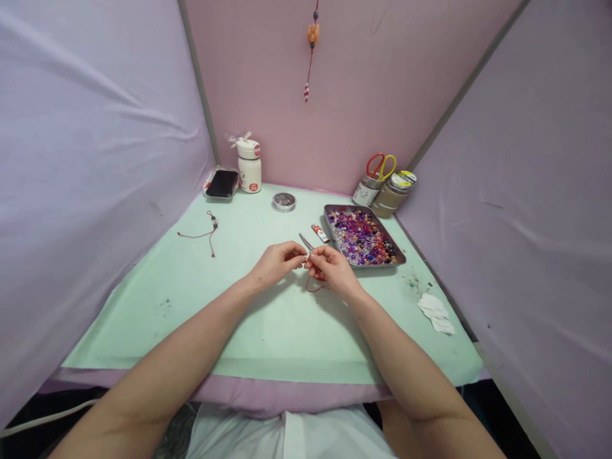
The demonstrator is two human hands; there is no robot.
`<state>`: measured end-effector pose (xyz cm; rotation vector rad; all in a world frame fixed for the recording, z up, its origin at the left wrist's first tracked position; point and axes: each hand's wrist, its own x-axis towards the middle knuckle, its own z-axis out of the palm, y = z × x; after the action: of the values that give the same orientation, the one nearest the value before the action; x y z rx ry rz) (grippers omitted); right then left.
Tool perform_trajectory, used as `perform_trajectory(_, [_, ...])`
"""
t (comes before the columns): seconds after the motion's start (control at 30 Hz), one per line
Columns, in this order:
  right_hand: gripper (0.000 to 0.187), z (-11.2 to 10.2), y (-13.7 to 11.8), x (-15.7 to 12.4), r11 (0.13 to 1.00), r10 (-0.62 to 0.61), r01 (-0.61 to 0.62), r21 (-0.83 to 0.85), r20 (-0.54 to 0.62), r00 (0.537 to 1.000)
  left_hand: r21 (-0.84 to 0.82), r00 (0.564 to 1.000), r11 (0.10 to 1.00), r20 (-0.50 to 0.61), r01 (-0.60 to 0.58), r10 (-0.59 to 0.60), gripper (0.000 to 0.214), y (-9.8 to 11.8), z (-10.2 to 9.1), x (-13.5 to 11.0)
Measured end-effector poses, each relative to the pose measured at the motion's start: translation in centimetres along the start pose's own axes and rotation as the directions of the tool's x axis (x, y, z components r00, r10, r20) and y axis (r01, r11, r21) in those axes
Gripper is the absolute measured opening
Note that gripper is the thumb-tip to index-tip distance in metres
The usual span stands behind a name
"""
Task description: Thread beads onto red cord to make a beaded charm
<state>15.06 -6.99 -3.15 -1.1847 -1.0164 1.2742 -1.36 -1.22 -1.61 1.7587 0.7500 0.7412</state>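
Note:
My left hand (278,262) and my right hand (331,266) meet above the middle of the table, fingertips nearly touching. The left one pinches with thumb and forefinger at what looks like the end of a thin red cord (315,290). From the closed fingers of my right hand the silver blades of small scissors (305,240) point up and left; their handles are mostly hidden by the hand. Below that hand the cord hangs in a loop. Just beyond the hands lies a small red and white tube (320,233).
A metal tray (401,260) of mixed beads stands right of the hands. Behind are a small round dish (284,202), a white bottle (250,173), a phone (223,183) and jars (391,196). A beaded cord (210,234) lies left; crumpled tissue (436,313) lies right.

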Motion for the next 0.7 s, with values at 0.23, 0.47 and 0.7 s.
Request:
perform_trajectory(0.23, [0.033,0.3,-0.4,-0.4,1.000,0.000,0.000,0.003,0.013,1.000,0.179,0.995,0.979,0.023,-0.095,0.092,0.012,0.6,0.0,-0.1])
perform_trajectory(0.47, [0.035,0.6,-1.0,-0.7,0.985,0.090,-0.102,0.137,0.089,0.992,0.169,0.982,0.971,-0.056,-0.170,0.181,0.012,0.4,0.2,0.1])
perform_trajectory(0.7, [0.033,0.4,-1.0,-0.6,0.964,0.145,-0.173,0.202,0.144,0.979,0.033,0.997,0.997,-0.038,-0.073,0.074,0.017,0.5,0.5,0.0])
